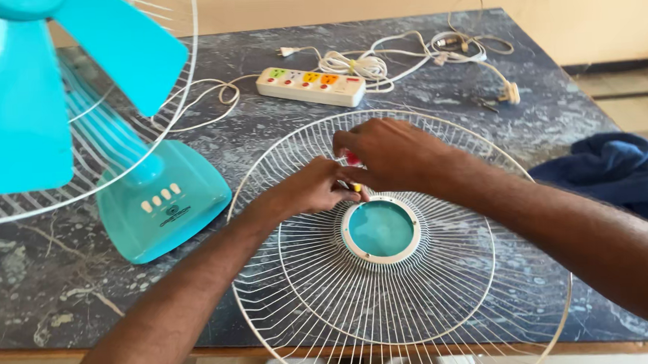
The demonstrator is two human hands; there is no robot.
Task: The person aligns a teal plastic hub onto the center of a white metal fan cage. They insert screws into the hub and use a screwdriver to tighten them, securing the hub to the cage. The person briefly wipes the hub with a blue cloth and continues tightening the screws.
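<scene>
A round white wire fan guard point(446, 300) lies flat on the dark marble table point(37, 289), with a teal disc point(381, 229) in a white ring at its centre. My left hand point(311, 191) rests on the wires just left of the disc's top edge. My right hand point(385, 156) is closed over a small tool with a red and yellow handle point(353, 161), held against the guard by the ring's upper left rim. Its tip is hidden by my fingers. The two hands touch each other.
A teal table fan point(157, 204) with blades point(57, 77) and a rear wire guard stands at the left. A white power strip point(311, 86) with coloured switches and tangled white cables point(406, 58) lie at the back. A blue cloth point(615, 169) sits at the right edge.
</scene>
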